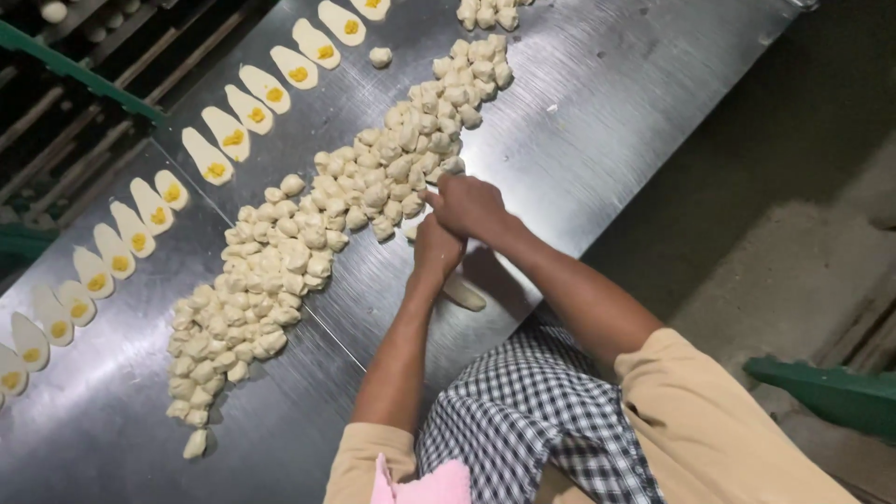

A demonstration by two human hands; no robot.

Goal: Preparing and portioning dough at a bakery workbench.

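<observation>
My right hand (pixel 469 205) rests with curled fingers at the near edge of a long heap of small pale dough balls (pixel 308 233), one fingertip touching the heap. My left hand (pixel 435 248) lies just below it, knuckles up, its fingers hidden under the right hand. A flat pale dough strip (pixel 464 294) sticks out from beneath my left wrist on the steel table (pixel 597 103). What either hand holds is hidden.
Oval dough sheets with yellow filling (pixel 229 140) run in a row along the far left of the table. A stray dough ball (pixel 380 57) lies apart. A dark rack (pixel 65 103) sits beyond them, and a green frame (pixel 831 392) stands on the right.
</observation>
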